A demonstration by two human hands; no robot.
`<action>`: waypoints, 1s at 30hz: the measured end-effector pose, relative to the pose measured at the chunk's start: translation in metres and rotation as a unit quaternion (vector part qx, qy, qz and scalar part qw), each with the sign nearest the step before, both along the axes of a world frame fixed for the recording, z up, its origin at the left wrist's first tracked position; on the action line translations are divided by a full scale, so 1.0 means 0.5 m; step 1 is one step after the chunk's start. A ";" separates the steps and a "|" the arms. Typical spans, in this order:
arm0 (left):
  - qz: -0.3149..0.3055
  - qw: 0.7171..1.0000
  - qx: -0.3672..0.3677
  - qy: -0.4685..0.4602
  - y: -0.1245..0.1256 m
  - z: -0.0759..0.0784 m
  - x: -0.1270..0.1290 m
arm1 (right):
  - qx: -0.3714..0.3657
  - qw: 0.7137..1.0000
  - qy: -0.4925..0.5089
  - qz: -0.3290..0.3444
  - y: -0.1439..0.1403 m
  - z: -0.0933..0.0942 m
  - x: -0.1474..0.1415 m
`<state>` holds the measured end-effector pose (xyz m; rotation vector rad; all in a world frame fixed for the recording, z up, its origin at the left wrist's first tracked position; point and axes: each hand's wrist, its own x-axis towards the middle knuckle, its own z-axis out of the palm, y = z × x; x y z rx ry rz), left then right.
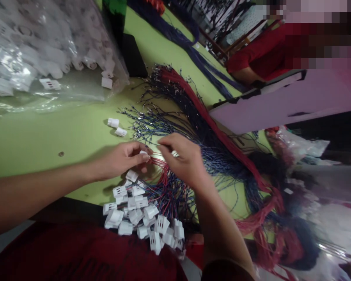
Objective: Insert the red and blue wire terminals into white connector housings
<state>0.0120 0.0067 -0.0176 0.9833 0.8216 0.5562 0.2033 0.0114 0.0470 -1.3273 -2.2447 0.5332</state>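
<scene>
Between the thumb and fingers of my left hand [121,160] is a small white connector housing [144,153], mostly covered by the fingertips. Red wires [157,160] run from it toward my right. My right hand [183,158] is closed in a pinch close by, just short of the crimped tips of the blue wires [146,123]; what it pinches, if anything, is too small to make out. Below both hands hangs a cluster of wired white connectors [136,214] at the table edge. Two loose white connectors [113,123] lie beyond my left hand.
A clear plastic bag of white connectors [52,58] fills the far left of the green table [32,140]. Long red wire bundles [210,117] and dark ones stretch diagonally to the right. Across the table is a person in a red sleeve [257,50], behind a pinkish panel [280,101].
</scene>
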 end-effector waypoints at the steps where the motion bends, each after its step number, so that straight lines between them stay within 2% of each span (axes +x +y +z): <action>1: -0.002 1.000 0.002 -0.003 -0.001 -0.004 -0.001 | -0.032 0.999 0.018 0.022 -0.004 -0.002 -0.022; 2: -0.003 1.000 0.002 -0.005 -0.002 -0.007 -0.002 | -0.058 0.997 0.042 0.022 -0.007 -0.007 -0.037; 4: -0.003 1.000 -0.003 -0.008 -0.002 -0.005 -0.005 | -0.096 0.990 0.096 -0.035 -0.011 -0.024 -0.046; 7: 0.004 1.000 -0.018 -0.010 0.000 0.007 -0.008 | -0.112 0.970 0.140 -0.163 -0.017 -0.054 -0.021; 10: 0.020 0.999 -0.032 -0.010 0.002 0.014 -0.008 | -0.129 0.957 0.155 -0.207 -0.029 -0.071 0.005; 14: -0.002 1.000 -0.022 -0.006 0.002 0.005 -0.007 | -0.149 0.949 0.179 -0.212 -0.043 -0.075 0.008; 18: -0.025 1.000 0.009 -0.010 0.004 0.004 -0.010 | -0.128 0.952 0.174 -0.219 -0.047 -0.072 0.004; 22: -0.029 0.999 0.009 -0.011 0.005 0.007 -0.012 | -0.106 0.956 0.174 -0.211 -0.052 -0.072 0.004; 25: -0.028 0.999 -0.015 -0.027 0.005 0.003 -0.011 | -0.070 0.964 0.169 -0.192 -0.059 -0.071 0.001; 30: 0.018 0.993 -0.092 -0.077 0.004 -0.005 -0.009 | -0.007 0.976 0.145 -0.163 -0.070 -0.064 -0.009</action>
